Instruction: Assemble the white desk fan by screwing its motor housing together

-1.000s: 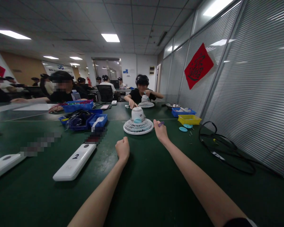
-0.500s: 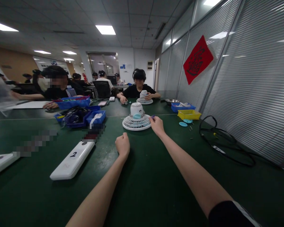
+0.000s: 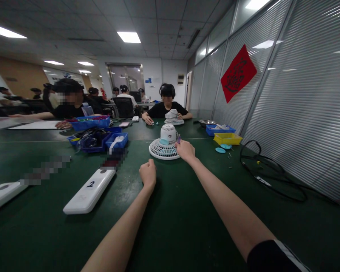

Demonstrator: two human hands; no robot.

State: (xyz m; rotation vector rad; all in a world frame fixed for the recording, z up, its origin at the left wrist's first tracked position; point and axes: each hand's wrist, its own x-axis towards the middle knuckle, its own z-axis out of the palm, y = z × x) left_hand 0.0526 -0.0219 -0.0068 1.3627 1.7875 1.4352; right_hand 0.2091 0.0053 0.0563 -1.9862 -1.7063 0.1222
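A white fan head (image 3: 167, 130) lies grille-down on the green table, its motor housing upward and a light-blue piece (image 3: 164, 141) at its near side. My right hand (image 3: 186, 151) is closed at the grille's right edge. From its fingers a small purple object (image 3: 179, 139) sticks up beside the housing; its kind is too small to make out. Closer to me, my left hand (image 3: 148, 173) forms a fist just in front of the grille, apart from it. Whether that fist holds anything is hidden.
Blue bins (image 3: 116, 142) with cables and parts stand left, behind a white device marked 2 (image 3: 89, 192). To the right are a yellow bin (image 3: 227, 139), light-blue discs (image 3: 220, 150), screws and a black cable (image 3: 272, 189). Across the table, a person (image 3: 166, 107) handles another fan.
The fan housing has tilted, and its dark mark has moved. My right hand has shifted slightly left and down, and the purple object now points more upright. My left fist has hardly moved.
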